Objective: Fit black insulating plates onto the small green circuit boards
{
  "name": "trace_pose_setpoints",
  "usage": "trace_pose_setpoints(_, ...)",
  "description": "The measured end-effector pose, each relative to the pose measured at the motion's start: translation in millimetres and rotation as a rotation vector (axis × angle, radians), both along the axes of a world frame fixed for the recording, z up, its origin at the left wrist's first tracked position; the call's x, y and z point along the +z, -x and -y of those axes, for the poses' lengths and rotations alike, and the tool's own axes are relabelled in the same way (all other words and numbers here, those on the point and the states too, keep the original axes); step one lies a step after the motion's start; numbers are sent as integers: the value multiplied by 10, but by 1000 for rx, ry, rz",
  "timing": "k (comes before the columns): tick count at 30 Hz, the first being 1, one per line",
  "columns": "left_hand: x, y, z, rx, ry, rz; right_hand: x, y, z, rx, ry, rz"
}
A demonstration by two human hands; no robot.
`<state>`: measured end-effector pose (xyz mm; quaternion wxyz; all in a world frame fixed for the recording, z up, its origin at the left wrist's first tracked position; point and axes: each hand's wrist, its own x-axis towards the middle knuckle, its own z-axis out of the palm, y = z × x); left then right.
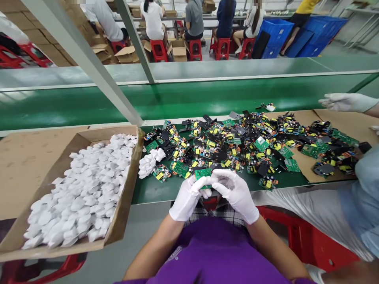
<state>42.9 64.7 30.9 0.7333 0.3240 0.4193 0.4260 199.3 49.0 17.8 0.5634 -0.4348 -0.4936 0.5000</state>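
Both my hands wear white gloves and meet in front of my chest at the table's near edge. Between the thumb and fingers of my left hand [189, 194] is a green circuit board [202, 173], its flat side facing up. My right hand [233, 191] is curled, thumb and fingertips brought together at the board's right edge; what they pinch, if anything, is hidden. Just beyond lies a wide heap of circuit boards [213, 144] with yellow and black parts. A small pile of white wrapped pieces [150, 162] sits at the heap's left end.
A cardboard tray [134, 157] full of white wrapped pieces stands at left. Behind the boards runs a green conveyor belt [189, 98], with a metal post [118, 94] rising at its near edge. At right, a co-worker's gloved hand [346, 102] reaches over cardboard [304, 165].
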Motion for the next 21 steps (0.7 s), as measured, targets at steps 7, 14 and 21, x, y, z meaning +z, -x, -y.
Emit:
trace_pose_setpoints(7,-50,-18,-4,35,40,41,21,33,-40,-56,224,-216)
trace_pose_setpoints(14,-53,-49,-14,101,69,45,-62,-50,-84,-146,212,-399)
trace_pose_setpoints(21,-27,-80,9,68,98,172,-22,-28,8,-2,249,-256)
